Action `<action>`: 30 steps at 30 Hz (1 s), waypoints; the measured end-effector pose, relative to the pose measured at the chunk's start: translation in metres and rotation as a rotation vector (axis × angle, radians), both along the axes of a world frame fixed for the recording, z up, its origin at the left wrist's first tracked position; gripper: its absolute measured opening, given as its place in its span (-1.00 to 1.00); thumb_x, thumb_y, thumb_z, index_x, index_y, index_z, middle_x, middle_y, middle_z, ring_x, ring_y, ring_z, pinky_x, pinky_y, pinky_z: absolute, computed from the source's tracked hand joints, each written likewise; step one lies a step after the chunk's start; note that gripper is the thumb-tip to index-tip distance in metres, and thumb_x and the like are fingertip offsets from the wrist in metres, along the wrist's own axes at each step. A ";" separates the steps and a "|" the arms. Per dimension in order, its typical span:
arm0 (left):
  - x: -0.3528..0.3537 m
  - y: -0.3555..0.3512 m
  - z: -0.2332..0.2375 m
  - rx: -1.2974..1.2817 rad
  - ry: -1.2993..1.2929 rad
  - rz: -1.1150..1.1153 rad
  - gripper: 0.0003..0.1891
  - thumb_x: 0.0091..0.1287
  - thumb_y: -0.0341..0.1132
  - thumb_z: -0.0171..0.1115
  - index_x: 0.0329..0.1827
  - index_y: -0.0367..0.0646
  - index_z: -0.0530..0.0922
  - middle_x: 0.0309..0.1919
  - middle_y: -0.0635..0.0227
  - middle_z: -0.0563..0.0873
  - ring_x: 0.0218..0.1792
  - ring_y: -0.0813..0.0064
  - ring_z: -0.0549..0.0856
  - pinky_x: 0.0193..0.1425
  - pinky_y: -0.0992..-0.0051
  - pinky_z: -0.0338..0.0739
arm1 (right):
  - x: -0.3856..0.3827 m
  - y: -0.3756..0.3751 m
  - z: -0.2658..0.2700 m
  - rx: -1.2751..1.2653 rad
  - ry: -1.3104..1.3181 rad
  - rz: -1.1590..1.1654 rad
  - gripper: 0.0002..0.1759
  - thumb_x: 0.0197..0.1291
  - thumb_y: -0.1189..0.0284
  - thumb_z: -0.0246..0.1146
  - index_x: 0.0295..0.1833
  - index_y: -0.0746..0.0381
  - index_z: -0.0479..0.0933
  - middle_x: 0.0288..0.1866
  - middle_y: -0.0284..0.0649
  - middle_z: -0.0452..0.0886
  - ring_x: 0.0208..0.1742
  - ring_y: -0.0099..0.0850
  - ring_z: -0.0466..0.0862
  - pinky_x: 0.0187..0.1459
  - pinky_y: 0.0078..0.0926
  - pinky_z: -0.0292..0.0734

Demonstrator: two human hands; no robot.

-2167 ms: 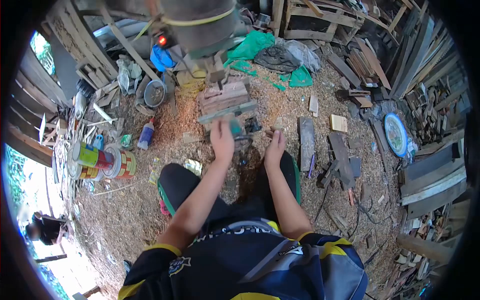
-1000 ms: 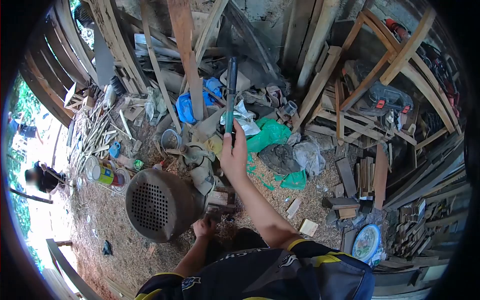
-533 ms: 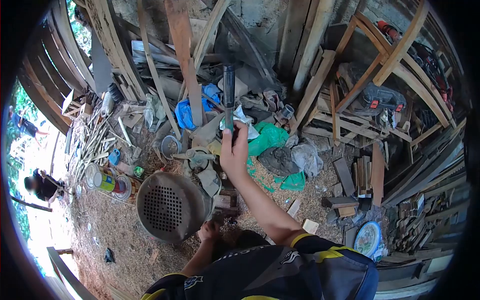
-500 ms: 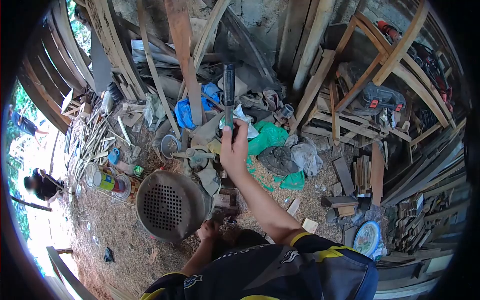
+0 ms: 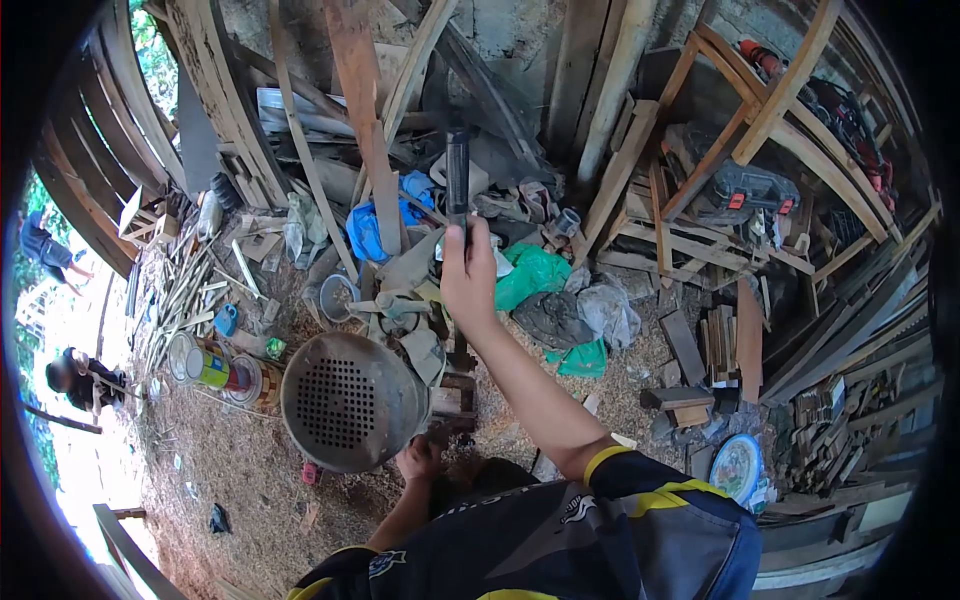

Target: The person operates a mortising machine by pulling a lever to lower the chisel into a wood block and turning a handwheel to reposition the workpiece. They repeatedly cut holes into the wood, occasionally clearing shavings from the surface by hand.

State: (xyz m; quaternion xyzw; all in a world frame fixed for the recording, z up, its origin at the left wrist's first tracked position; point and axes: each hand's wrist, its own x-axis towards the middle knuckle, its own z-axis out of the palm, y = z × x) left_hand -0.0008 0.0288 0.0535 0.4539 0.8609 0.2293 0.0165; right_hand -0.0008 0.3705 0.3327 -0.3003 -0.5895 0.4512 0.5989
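Observation:
My right hand (image 5: 468, 270) is raised in front of me, its fingers wrapped round a tool with a long black handle (image 5: 457, 180). The handle points up and away; its far end is blurred, so the kind of tool does not show. Low down, my left hand (image 5: 418, 458) is closed beside the grey-brown perforated stool (image 5: 335, 400), close to its right edge. What those fingers hold is hidden. Just beyond this hand lie wooden blocks (image 5: 452, 398) and dark pieces on the ground.
Shavings cover the ground. Paint cans (image 5: 205, 362) and a blue mug (image 5: 227, 318) stand left. Ahead lie a green plastic bag (image 5: 535, 278) and leaning planks (image 5: 360, 90). At right are a wooden frame (image 5: 770, 135), a black case (image 5: 745, 195) and a round basin (image 5: 736, 470). A person (image 5: 80, 378) is outside, left.
The stool appears slightly to the right in the view, and a red object shows below it. My right hand remains raised, its grip seen slightly higher along the tool. My left hand has hardly moved.

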 end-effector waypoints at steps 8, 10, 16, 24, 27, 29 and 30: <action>0.001 -0.004 0.000 0.042 0.010 -0.020 -0.77 0.26 -0.11 0.32 -0.36 -0.04 0.54 -0.46 0.07 0.73 -0.32 -0.21 0.73 -0.20 -0.14 0.56 | 0.000 0.018 0.017 -0.194 0.077 0.179 -0.58 0.70 0.10 0.04 -0.17 0.19 0.43 -0.49 -0.47 0.42 -0.51 -0.71 0.37 -0.48 -0.64 0.28; -0.002 -0.003 0.000 0.012 0.040 -0.026 -0.77 0.26 -0.10 0.32 -0.35 -0.04 0.55 -0.47 0.11 0.74 -0.36 -0.17 0.74 -0.25 -0.10 0.58 | -0.002 0.016 0.021 -0.165 0.068 0.147 -0.56 0.70 0.07 0.04 -0.20 0.18 0.43 -0.50 -0.47 0.42 -0.53 -0.72 0.37 -0.50 -0.64 0.27; -0.002 -0.006 -0.003 -0.029 -0.009 -0.030 -0.78 0.30 -0.09 0.31 -0.27 -0.04 0.60 -0.47 0.12 0.76 -0.38 -0.13 0.77 -0.27 -0.11 0.61 | 0.012 0.038 0.033 -0.516 0.195 0.533 -0.48 0.67 0.00 0.00 -0.30 0.15 0.39 -0.57 -0.39 0.37 -0.67 -0.51 0.33 -0.58 -0.42 0.26; 0.002 -0.009 -0.016 -0.045 -0.177 0.009 -0.81 0.14 -0.28 0.31 -0.31 -0.21 0.58 -0.11 0.00 0.60 0.07 -0.21 0.54 0.17 -0.14 0.47 | -0.002 0.030 0.042 -0.499 0.071 0.334 -0.20 0.51 -0.38 -0.05 -0.53 0.09 0.28 -0.72 -0.46 0.24 -0.75 -0.57 0.21 -0.67 -0.51 0.03; 0.003 -0.010 -0.010 -0.030 -0.190 0.005 -0.82 0.14 -0.28 0.31 -0.31 -0.20 0.57 -0.10 -0.02 0.61 0.06 -0.23 0.54 0.17 -0.15 0.46 | 0.010 0.004 0.041 -0.410 0.108 0.360 -0.22 0.56 -0.32 -0.05 -0.55 0.08 0.27 -0.74 -0.48 0.19 -0.77 -0.62 0.15 -0.69 -0.53 -0.03; 0.002 -0.008 -0.013 -0.044 -0.213 0.006 -0.82 0.14 -0.28 0.31 -0.31 -0.20 0.57 -0.09 -0.02 0.61 0.06 -0.24 0.54 0.18 -0.16 0.46 | 0.009 0.006 0.043 -0.387 0.130 0.384 -0.23 0.58 -0.29 -0.05 -0.55 0.08 0.27 -0.74 -0.48 0.19 -0.77 -0.64 0.15 -0.69 -0.54 -0.04; 0.002 -0.007 -0.015 -0.022 -0.197 0.005 -0.82 0.14 -0.28 0.31 -0.32 -0.20 0.57 -0.08 -0.03 0.61 0.06 -0.24 0.54 0.17 -0.16 0.46 | 0.007 0.008 0.044 -0.400 0.138 0.383 -0.23 0.59 -0.28 -0.04 -0.55 0.08 0.26 -0.74 -0.47 0.19 -0.77 -0.63 0.14 -0.69 -0.54 -0.04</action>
